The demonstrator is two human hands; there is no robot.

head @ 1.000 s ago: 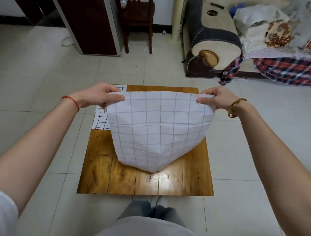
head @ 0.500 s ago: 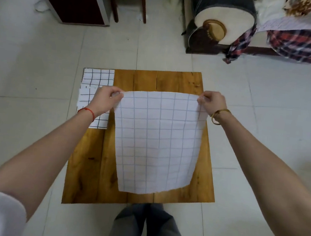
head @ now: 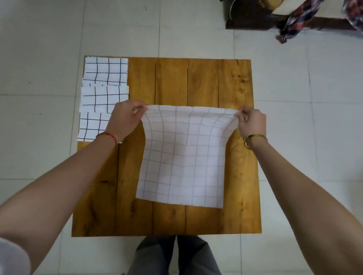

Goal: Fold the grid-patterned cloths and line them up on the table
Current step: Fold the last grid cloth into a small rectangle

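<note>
No legible text, labels, brands, numbers or signs anywhere in view; the cloths carry only ruled grid lines.

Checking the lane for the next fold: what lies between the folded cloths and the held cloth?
In the head view, only the left hand and bare wooden table separate the folded grid-patterned cloths from the held white grid-patterned cloth.
</note>
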